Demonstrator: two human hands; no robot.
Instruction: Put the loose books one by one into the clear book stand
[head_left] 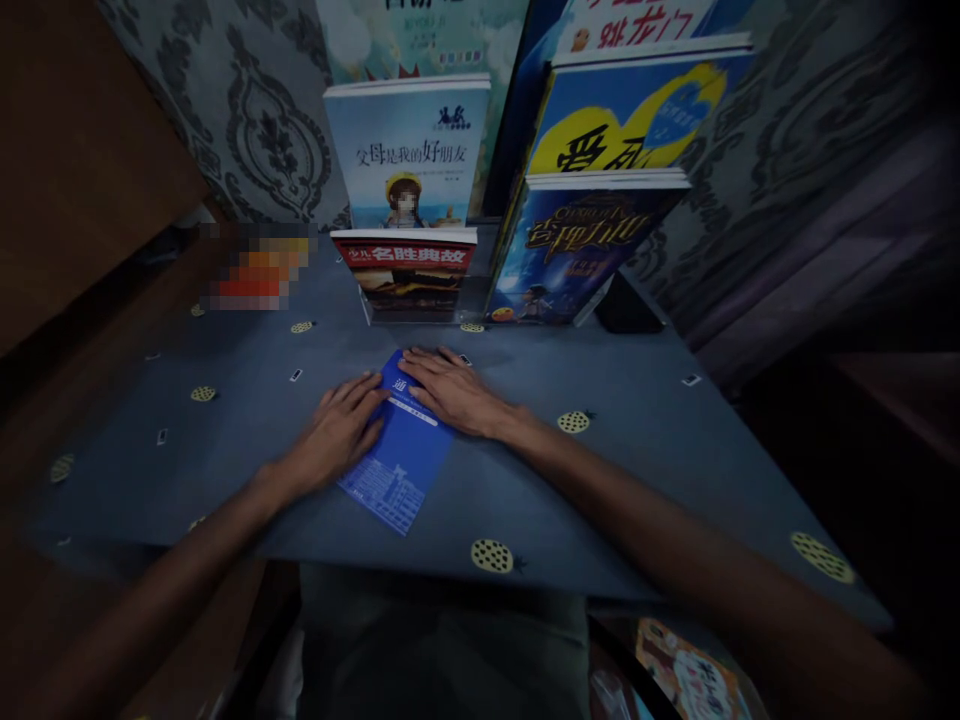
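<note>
A thin blue booklet (409, 450) lies at an angle on the table, with white lettering near its top and a pale line drawing along its lower end. My left hand (337, 430) rests on its left edge, fingers stretched out and pointing towards the top. Across the upper right part of the cover, my right hand (450, 392) lies flat with its fingers extended, hiding some of the lettering. Neither hand grips the booklet; both press on it from above.
Behind the hands, books stand in tiers, among them a red-and-black book (409, 275) and a dark blue book (574, 250). A black flat object (628, 305) lies to their right. The table (247, 450) has a grey-blue, pineapple-patterned cover. A blurred orange-red item (259, 272) sits back left.
</note>
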